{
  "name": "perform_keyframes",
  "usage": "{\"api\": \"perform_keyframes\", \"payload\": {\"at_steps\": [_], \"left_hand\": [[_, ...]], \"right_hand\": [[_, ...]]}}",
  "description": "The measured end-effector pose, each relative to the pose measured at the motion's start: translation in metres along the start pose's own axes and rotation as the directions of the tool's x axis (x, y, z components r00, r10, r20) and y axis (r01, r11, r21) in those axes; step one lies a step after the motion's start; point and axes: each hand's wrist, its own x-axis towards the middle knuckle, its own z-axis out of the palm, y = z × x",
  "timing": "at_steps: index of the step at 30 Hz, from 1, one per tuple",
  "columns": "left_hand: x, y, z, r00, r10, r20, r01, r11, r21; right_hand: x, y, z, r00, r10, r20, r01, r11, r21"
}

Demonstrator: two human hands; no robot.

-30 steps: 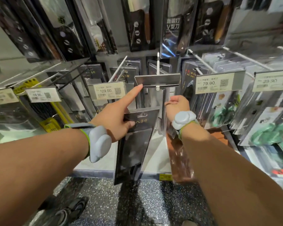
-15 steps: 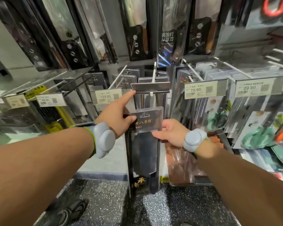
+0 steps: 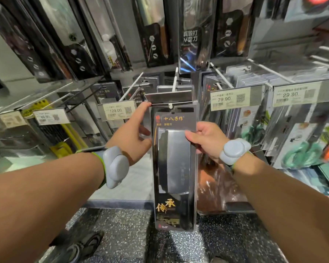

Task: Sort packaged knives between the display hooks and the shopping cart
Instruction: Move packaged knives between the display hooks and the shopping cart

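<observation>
Two hands flank one packaged cleaver (image 3: 174,168) at the display. At far left, price tag 89.90 (image 3: 51,116) and price tag 129.00 (image 3: 116,111) hang on hook ends. The left hand (image 3: 133,137) has its index finger extended up to the blank label holder (image 3: 170,96), other fingers loosely spread at the package's left edge. The package hangs upright, its slot at the white hook tip (image 3: 170,106). The right hand (image 3: 207,139) pinches the package's right edge, thumb on the front. Price tag 79.90 (image 3: 235,98) follows at right.
</observation>
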Motion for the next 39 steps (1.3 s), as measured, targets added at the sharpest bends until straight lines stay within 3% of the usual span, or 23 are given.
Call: {"api": "perform_keyframes", "payload": {"at_steps": [6, 14, 19, 23, 27, 31, 35, 37, 39], "left_hand": [[-0.002, 0.002, 0.005, 1.0, 0.007, -0.005, -0.007, 1.0, -0.017], [-0.009, -0.002, 0.016, 1.0, -0.001, 0.022, 0.001, 1.0, 0.011], [-0.013, -0.015, 0.037, 0.999, 0.036, 0.025, -0.038, 0.997, 0.073], [-0.005, -0.029, 0.058, 0.99, -0.079, 0.114, 0.067, 0.992, 0.105], [0.003, -0.042, 0.084, 0.969, -0.184, 0.166, 0.197, 0.978, -0.064], [0.009, -0.046, 0.103, 0.956, -0.23, 0.18, 0.275, 0.919, -0.283], [0.016, -0.049, 0.113, 0.948, -0.27, 0.169, 0.311, 0.895, -0.319], [0.023, -0.051, 0.116, 0.956, -0.242, 0.167, 0.28, 0.923, -0.263], [0.03, -0.052, 0.117, 0.959, -0.237, 0.152, 0.267, 0.938, -0.221]], "right_hand": [[0.005, 0.0, 0.002, 0.999, -0.03, -0.04, 0.027, 0.998, -0.055], [0.011, 0.002, 0.013, 0.974, -0.058, -0.22, 0.029, 0.991, -0.134], [0.026, 0.006, 0.018, 0.927, -0.011, -0.376, -0.046, 0.988, -0.144], [0.041, 0.015, 0.022, 0.904, 0.067, -0.423, -0.125, 0.986, -0.112], [0.052, 0.017, 0.026, 0.895, 0.055, -0.442, -0.106, 0.99, -0.09], [0.064, 0.027, 0.037, 0.866, 0.125, -0.484, -0.076, 0.99, 0.12], [0.06, 0.042, 0.027, 0.919, 0.16, -0.361, -0.176, 0.984, -0.012], [0.05, 0.058, 0.022, 0.95, 0.274, -0.15, -0.269, 0.962, 0.057], [0.038, 0.076, 0.021, 0.915, 0.396, 0.076, -0.398, 0.917, 0.018]]}}
